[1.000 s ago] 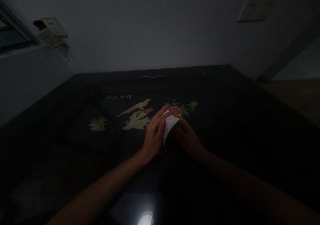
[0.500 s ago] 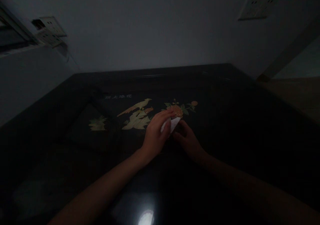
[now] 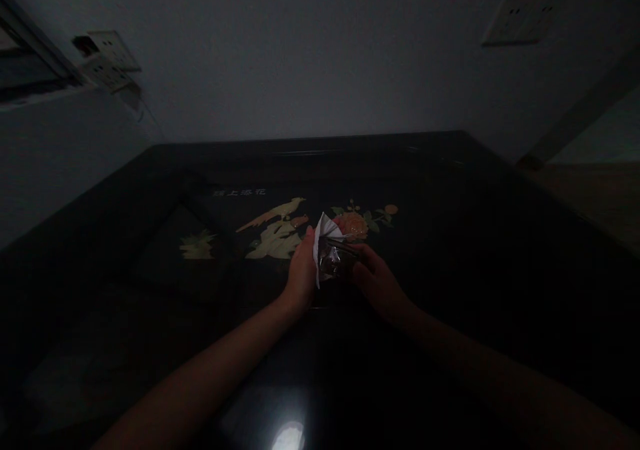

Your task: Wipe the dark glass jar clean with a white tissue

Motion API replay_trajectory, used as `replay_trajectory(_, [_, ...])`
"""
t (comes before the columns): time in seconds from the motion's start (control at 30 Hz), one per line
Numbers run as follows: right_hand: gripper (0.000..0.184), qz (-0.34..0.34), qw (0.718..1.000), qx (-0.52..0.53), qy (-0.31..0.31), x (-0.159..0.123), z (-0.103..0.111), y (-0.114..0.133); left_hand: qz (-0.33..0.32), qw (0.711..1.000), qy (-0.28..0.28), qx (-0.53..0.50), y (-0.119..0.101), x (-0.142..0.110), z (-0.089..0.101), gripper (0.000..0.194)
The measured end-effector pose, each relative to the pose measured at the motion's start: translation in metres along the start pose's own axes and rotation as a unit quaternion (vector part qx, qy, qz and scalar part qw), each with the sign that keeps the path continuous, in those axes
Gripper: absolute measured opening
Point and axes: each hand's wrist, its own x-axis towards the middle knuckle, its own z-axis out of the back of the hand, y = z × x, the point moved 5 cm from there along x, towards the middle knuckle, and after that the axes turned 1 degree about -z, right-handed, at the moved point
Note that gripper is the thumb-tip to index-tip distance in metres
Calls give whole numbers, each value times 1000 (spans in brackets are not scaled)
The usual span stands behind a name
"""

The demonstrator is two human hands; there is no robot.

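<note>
My left hand (image 3: 301,270) holds a crumpled white tissue (image 3: 320,253), its fingers mostly hidden behind it. Against the tissue lies a small dark, glossy thing (image 3: 333,261) with bright glints and thin dark edges; the dim light does not show its kind. My right hand (image 3: 377,278) pinches the right side of this thing between thumb and fingers. Both hands are close together above a black glossy tabletop (image 3: 425,343).
A bird picture (image 3: 275,230) and an orange flower picture (image 3: 355,225) decorate the tabletop, with pale characters (image 3: 240,193) at the left. A pale wall (image 3: 310,57) rises behind, with sockets at the left (image 3: 113,53) and right (image 3: 520,22).
My left hand has turned and opened out the tissue, which covered more of the space between the hands before. The dark glossy thing now shows. My right hand stays nearly in place.
</note>
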Motion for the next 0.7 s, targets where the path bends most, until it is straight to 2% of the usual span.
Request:
replay_trajectory(0.07, [47, -1, 1000, 30, 1, 1, -1, -2, 50, 998, 15, -45, 2, 0, -3, 53])
replay_trajectory(0.13, [45, -8, 998, 62, 2, 2, -2, -5, 57, 996, 22, -59, -1, -2, -5, 51])
replay_trajectory(0.27, [42, -9, 998, 68, -7, 2, -1, -5, -50, 998, 19, 34, -14, -8, -3, 44])
replay_trajectory(0.37, [42, 5, 999, 28, -19, 2, 1, -3, -149, 981, 28, 117, -23, -15, -2, 44])
replay_trajectory(0.43, [42, 9, 1000, 16, -24, 2, 2, -3, -181, 971, 36, 153, -25, -16, -2, 44])
replay_trajectory(0.5, [41, 8, 999, 27, -29, 2, 2, -4, -167, 973, 43, 151, -23, -13, -2, 44])
replay_trajectory(0.57, [41, 3, 998, 51, -38, 3, 3, -4, -129, 985, 47, 104, -21, -7, -1, 42])
replay_trajectory(0.7, [38, 10, 991, 117, -67, 5, 4, -3, 5, 998, 54, -8, -14, 6, -1, 34])
